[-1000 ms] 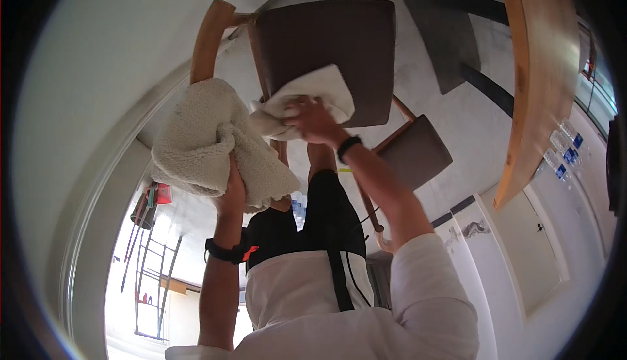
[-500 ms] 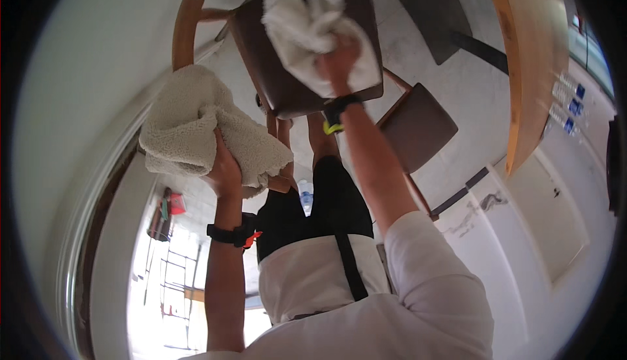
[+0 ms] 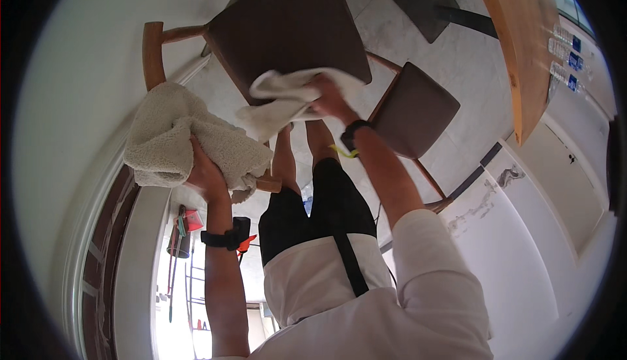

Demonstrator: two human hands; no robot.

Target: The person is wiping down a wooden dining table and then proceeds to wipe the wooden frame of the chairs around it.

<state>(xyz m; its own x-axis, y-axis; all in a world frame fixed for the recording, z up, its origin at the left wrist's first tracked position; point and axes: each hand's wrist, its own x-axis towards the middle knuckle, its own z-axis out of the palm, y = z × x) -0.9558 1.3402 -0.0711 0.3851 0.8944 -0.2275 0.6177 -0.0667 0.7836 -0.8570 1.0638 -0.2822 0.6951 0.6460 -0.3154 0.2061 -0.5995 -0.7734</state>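
A wooden chair with a dark brown padded seat (image 3: 287,33) stands in front of me. A beige fleecy towel (image 3: 160,141) drapes over its wooden backrest (image 3: 153,53) on the left. My left hand (image 3: 208,174) grips that towel at its near side, the fingertips partly hidden against it. At the seat's near edge, my right hand (image 3: 328,99) is closed on a white cloth (image 3: 277,112). This cloth is bunched at the hand and slightly blurred, one end hanging past the seat edge.
A second brown-seated chair (image 3: 418,110) is on the right. Beyond it is a wooden table (image 3: 509,40) with a dark leg (image 3: 467,19). Several clear bottles (image 3: 563,53) stand farther right. A pale wall (image 3: 78,92) runs along the left.
My right hand has drawn the white cloth back across the seat, from its middle to the near edge. The view has shifted a little; my left hand stays on the towel.
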